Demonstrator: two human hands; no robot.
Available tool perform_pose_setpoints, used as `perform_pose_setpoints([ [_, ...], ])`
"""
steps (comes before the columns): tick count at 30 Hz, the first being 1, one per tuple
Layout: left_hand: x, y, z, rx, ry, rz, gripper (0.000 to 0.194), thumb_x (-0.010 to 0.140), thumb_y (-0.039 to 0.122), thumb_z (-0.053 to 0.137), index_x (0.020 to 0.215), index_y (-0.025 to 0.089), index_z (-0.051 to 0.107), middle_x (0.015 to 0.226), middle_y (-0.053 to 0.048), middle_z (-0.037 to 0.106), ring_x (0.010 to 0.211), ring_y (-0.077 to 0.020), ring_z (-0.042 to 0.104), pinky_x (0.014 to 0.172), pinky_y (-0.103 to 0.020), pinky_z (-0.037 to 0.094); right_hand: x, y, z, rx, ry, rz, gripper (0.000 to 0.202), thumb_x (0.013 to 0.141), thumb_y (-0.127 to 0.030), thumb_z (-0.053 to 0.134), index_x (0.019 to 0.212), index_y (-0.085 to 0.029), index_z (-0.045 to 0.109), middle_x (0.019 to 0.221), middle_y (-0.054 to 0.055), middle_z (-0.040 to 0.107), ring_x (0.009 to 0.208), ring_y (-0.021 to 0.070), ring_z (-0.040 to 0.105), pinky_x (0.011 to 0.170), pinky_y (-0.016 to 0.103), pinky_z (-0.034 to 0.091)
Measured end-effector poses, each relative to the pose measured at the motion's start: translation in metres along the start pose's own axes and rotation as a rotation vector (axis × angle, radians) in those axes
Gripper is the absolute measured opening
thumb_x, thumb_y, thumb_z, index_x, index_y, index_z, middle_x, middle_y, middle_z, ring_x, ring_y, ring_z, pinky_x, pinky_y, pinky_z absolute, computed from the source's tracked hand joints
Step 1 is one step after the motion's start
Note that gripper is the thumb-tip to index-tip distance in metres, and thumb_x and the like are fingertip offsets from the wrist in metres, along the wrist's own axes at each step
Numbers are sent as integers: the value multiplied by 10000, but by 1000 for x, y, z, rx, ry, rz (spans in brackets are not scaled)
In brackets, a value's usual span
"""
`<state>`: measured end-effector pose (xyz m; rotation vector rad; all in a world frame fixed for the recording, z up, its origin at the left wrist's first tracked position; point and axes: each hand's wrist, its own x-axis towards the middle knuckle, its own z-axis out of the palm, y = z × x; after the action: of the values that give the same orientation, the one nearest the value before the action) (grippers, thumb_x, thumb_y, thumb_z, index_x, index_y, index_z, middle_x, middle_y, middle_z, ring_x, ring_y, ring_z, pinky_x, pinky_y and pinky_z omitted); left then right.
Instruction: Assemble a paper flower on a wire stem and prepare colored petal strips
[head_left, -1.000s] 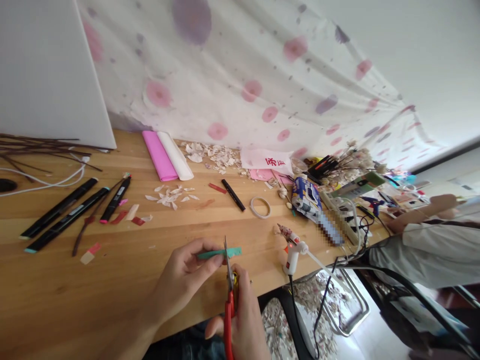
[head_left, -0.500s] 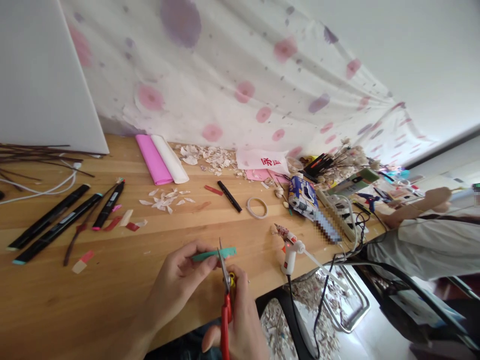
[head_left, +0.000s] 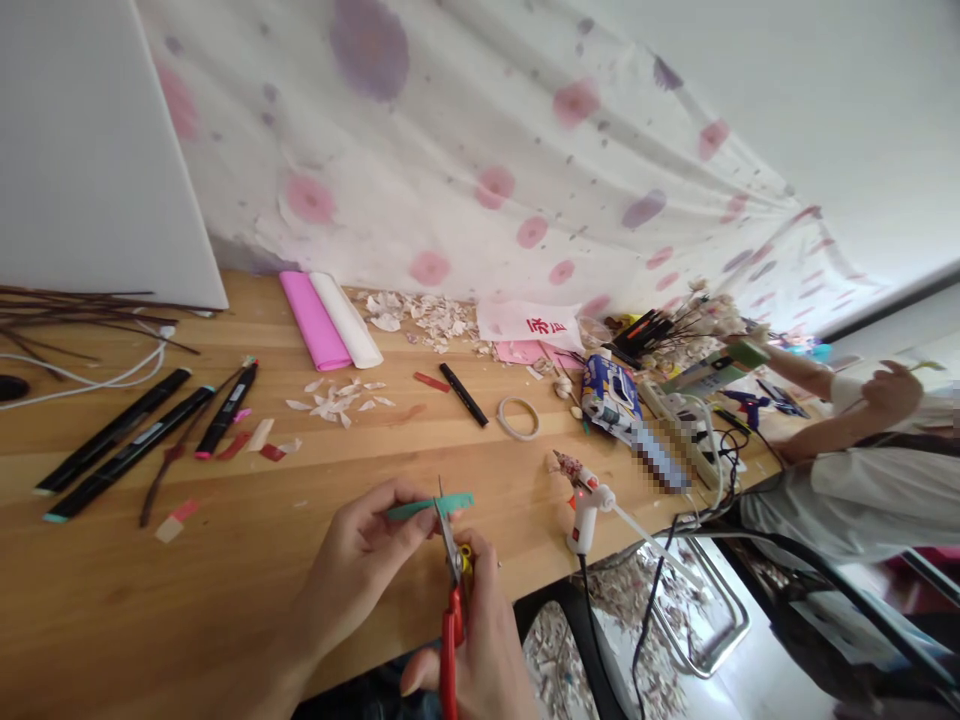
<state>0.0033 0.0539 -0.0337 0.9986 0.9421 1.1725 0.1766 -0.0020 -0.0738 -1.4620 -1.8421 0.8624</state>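
My left hand (head_left: 360, 560) pinches a thin teal paper strip (head_left: 457, 502) between thumb and fingers, held level just above the wooden table (head_left: 225, 560). My right hand (head_left: 487, 650) grips red-handled scissors (head_left: 450, 600) from below. Their blades point up and meet the strip near its right end. Both hands are near the table's front edge.
Black markers (head_left: 120, 440) lie at the left beside dark twigs (head_left: 82, 310) and a white cable. Pink and white paper rolls (head_left: 330, 320), paper scraps, a tape ring (head_left: 520, 417) and a white glue gun (head_left: 583, 500) lie further off. At the right sits another person (head_left: 862, 470).
My hands, the strip and the scissors stay nearly as they were. The person at the right has lifted an arm off the table.
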Motion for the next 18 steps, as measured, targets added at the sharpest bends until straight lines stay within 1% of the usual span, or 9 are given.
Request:
perform_pose_setpoints([
  [3,1,0,1,3,-4,-8,194,875,374,708,870,182,738,903,-50,793,885,-199,734,821,-256,561,0,1,3,-1,30,-22,893,726,-794,674,1355,-247,356,1066,54,657,880,253,691,765,313,565],
  [5,1,0,2,-3,1,-19,198,868,375,712,877,181,746,884,-49,792,877,-201,735,818,-258,564,0,1,6,9,54,-19,897,727,-832,629,1348,-242,361,1050,57,657,880,265,686,740,319,561],
  [10,-1,0,3,-4,-3,-41,205,862,386,718,897,187,751,887,-39,792,876,-191,736,813,-244,563,-3,1,14,40,130,-1,940,706,-919,514,1345,-244,376,1086,78,643,936,289,673,770,349,551],
  [14,-2,0,2,9,-16,-55,204,865,382,715,896,184,751,879,-37,786,881,-185,730,808,-231,556,-2,3,13,31,120,-6,975,694,-938,487,1363,-243,350,1098,86,636,933,286,673,744,334,550],
  [18,-1,3,1,8,-2,-42,183,853,357,717,877,179,751,863,-39,782,862,-183,727,794,-231,560,-2,6,12,-38,73,-58,966,717,-927,474,1386,-249,313,1121,91,634,925,280,675,744,327,554],
])
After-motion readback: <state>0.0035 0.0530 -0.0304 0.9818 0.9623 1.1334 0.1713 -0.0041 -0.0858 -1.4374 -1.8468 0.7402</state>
